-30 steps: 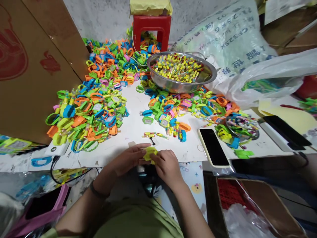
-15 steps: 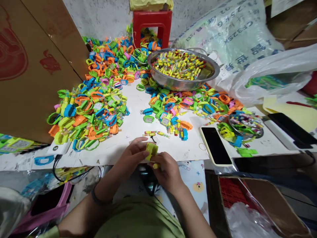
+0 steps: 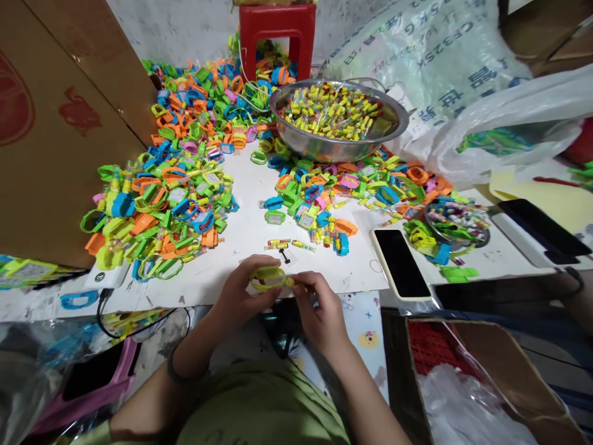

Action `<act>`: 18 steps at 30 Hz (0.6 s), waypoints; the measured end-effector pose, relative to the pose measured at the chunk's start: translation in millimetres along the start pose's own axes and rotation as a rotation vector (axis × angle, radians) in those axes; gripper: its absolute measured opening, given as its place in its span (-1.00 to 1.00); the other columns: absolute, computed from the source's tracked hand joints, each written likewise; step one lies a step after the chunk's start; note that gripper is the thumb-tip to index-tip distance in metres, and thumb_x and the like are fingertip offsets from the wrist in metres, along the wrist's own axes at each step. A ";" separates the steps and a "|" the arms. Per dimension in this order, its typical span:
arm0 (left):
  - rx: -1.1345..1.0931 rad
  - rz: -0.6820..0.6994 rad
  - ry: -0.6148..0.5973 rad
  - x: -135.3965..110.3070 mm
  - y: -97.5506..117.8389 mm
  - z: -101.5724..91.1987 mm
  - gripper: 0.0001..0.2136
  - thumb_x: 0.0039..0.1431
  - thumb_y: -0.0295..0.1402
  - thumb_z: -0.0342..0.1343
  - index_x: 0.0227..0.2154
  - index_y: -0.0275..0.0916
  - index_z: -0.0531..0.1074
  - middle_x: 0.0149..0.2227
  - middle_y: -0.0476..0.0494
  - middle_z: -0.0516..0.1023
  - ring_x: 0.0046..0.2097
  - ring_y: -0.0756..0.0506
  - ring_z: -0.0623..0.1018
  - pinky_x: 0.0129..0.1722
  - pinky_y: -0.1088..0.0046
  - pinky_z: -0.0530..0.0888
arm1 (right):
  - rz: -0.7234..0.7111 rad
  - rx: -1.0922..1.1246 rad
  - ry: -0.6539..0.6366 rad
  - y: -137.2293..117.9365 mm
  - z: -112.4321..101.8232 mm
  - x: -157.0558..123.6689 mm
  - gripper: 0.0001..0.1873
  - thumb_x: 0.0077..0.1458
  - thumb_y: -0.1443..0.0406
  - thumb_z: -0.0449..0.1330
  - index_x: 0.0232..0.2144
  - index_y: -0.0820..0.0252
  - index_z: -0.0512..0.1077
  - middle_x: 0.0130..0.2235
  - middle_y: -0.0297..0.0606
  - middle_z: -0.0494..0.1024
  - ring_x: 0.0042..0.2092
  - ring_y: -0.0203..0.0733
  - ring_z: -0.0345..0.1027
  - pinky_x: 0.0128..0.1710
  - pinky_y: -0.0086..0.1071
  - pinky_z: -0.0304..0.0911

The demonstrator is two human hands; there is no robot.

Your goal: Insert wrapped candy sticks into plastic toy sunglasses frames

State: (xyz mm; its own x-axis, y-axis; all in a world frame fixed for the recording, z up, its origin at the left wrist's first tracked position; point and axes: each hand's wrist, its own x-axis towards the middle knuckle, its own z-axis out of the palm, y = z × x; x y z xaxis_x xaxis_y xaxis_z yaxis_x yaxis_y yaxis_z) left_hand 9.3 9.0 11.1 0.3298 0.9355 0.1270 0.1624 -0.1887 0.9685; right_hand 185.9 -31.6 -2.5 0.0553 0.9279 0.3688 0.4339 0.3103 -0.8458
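Observation:
My left hand (image 3: 241,293) and my right hand (image 3: 319,306) meet at the near edge of the white table (image 3: 250,238), both gripping one yellow toy watch band (image 3: 267,279) that lies flat between my fingers. Just beyond it lie a few small yellow candy tubes (image 3: 291,245) and a small black piece (image 3: 284,254). A heap of coloured toy watch bands (image 3: 157,210) sits to the left, another heap (image 3: 324,198) to the right.
A steel basin (image 3: 338,145) full of yellow tubes stands at the back, with a red stool (image 3: 273,31) behind it. A phone (image 3: 401,262) lies right of my hands, a small bowl (image 3: 456,224) beyond it. Cardboard boxes (image 3: 55,136) rise at left; an open box (image 3: 482,383) sits low right.
The yellow band was bunched between my hands; half a second ago it stood upright in my left fingers. Now it lies stretched flat between both hands. The view has tilted slightly.

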 end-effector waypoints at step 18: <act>0.029 -0.140 -0.049 -1.4 4.3 6.2 -0.66 0.12 -0.33 0.23 -0.04 -0.18 0.38 -0.07 -0.22 0.51 -0.09 -0.17 0.51 -0.08 0.29 0.43 | -0.156 -0.090 0.077 -0.9 2.5 1.0 -0.83 0.23 0.45 0.13 -0.18 0.08 0.31 -0.21 -0.22 0.50 -0.18 -0.15 0.43 -0.24 -0.28 0.39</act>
State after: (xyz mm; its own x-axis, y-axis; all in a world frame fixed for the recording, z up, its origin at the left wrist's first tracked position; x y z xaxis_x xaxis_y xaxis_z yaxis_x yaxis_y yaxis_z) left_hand 15.3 5.1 13.7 0.3470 0.9376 -0.0204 0.2365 -0.0664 0.9694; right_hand 183.3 -30.4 -2.3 0.0483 0.8506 0.5236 0.5213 0.4257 -0.7396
